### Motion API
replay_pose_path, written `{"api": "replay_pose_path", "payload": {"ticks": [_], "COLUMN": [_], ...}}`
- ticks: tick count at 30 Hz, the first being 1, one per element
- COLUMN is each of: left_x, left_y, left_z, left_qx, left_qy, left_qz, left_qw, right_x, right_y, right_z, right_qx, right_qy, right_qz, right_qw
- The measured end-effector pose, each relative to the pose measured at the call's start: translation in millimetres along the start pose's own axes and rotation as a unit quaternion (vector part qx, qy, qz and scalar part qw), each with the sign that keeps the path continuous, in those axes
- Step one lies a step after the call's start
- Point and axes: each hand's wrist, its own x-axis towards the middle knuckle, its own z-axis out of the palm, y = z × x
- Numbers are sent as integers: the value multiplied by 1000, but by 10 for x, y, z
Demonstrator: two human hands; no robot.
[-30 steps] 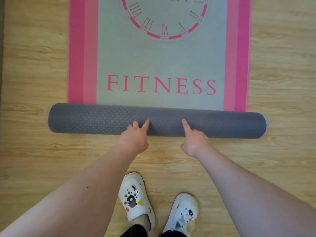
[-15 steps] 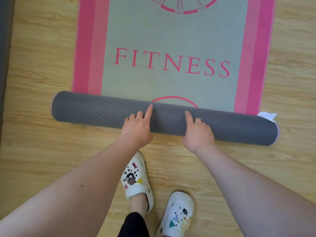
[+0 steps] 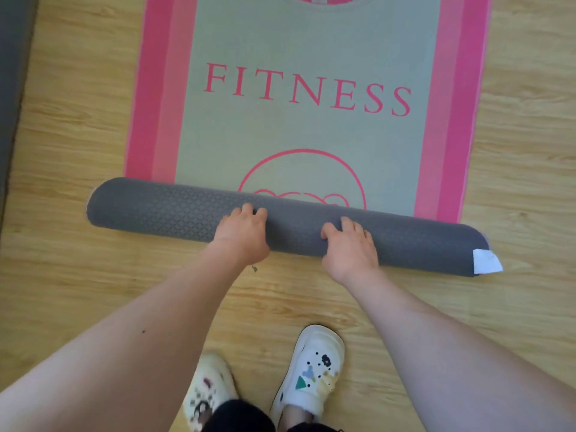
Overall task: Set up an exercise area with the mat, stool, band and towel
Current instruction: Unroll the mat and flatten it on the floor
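Observation:
The exercise mat point(image 3: 305, 135) lies partly unrolled on the wooden floor, grey-green with pink side stripes and the word FITNESS. Its rolled part point(image 3: 156, 210), dark grey with a diamond pattern, lies crosswise in front of me. My left hand point(image 3: 243, 235) rests on the roll's middle with fingers bent over its top. My right hand point(image 3: 349, 247) presses on the roll a little to the right, fingers bent too. A white label point(image 3: 486, 260) sticks out of the roll's right end. No stool, band or towel is in view.
Light wooden floor point(image 3: 78, 291) surrounds the mat. A dark grey edge point(image 3: 12, 88) runs along the far left. My feet in white clogs point(image 3: 311, 369) stand just behind the roll, the left one point(image 3: 208, 397) nearer the bottom edge.
The roll has come toward me, uncovering more mat and a pink circle design below FITNESS. Both hands shifted from fingertip touch to lying over the roll. My feet stepped back.

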Motion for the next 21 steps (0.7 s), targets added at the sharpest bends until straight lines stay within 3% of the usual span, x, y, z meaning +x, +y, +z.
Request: {"api": "replay_pose_path", "payload": {"ticks": [4, 8, 16, 21], "left_x": [-58, -202, -527, -754], "left_y": [56, 16, -78, -112], "left_z": [186, 469, 787, 941], "left_qx": [37, 35, 22, -10], "left_qy": [-21, -59, 32, -39], "left_qz": [-5, -1, 52, 78], "left_qw": [999, 998, 998, 996], "right_x": [-113, -311, -648, -827], "right_y": [43, 35, -20, -105], "right_z": [251, 500, 862, 985], "right_qx": [-9, 20, -19, 31], "right_qy": [30, -17, 48, 3], "right_qz": [8, 49, 58, 64], "right_qw": [999, 998, 997, 997]}}
